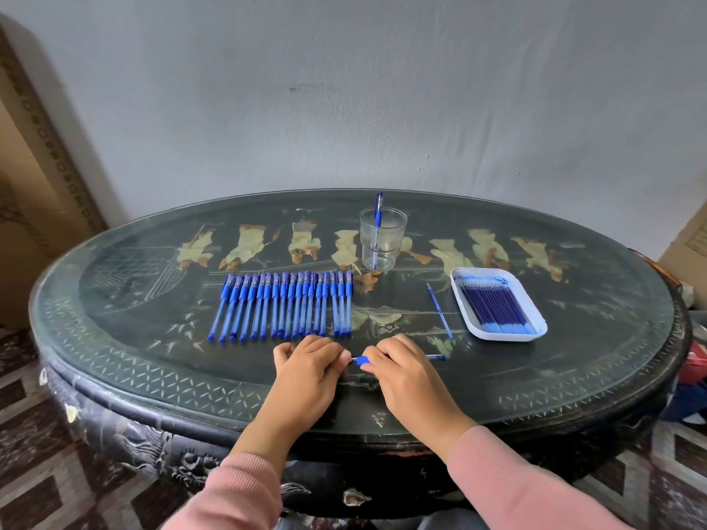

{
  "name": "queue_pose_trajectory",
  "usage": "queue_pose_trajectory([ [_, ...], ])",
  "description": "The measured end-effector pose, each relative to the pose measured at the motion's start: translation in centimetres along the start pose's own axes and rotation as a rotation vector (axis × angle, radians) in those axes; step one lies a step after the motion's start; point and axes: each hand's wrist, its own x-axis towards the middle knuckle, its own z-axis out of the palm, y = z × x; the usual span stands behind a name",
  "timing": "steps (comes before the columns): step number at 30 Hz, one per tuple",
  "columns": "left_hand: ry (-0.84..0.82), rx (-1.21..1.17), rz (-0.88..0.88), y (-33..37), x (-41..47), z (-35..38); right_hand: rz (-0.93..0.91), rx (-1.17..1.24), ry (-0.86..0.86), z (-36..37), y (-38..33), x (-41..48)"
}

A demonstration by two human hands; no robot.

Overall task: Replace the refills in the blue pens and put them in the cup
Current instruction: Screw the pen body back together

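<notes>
Pen (361, 360) between left hand (311, 361) and right hand (401, 371)

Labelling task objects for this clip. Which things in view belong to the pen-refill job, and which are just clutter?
Job:
held pen, gripped by left hand and right hand
row of pens
refill tray
loose refill
cup with standing pen

Lying about:
left cardboard box
right cardboard box
red item beyond the table

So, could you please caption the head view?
Left hand and right hand hold a pen before a pen row, cup and tray.
</notes>
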Motion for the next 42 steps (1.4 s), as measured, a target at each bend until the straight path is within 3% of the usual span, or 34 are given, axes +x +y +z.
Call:
queue_pose_trajectory([
  [4,0.013,-0.083,-0.06,0.4,0.0,-0.4,0.014,-0.016,0.016,0.1,0.0,-0.1],
  [13,0.115,-0.1,0.009,0.3,-0.1,-0.8,0.02,-0.086,-0.006,0.0,-0.1,-0.2],
  [31,0.048,-0.164,-0.082,0.6,0.1,-1.4,0.04,-0.106,-0.022,0.3,0.0,-0.3],
  [37,0.044,-0.338,-0.154,1.0,0.1,-2.1,0.042,-0.104,-0.023,0.2,-0.1,-0.3],
  [42,-0.003,-0.342,-0.219,1.2,0.3,-2.4,0.037,-0.083,-0.02,0.2,0.0,-0.3],
])
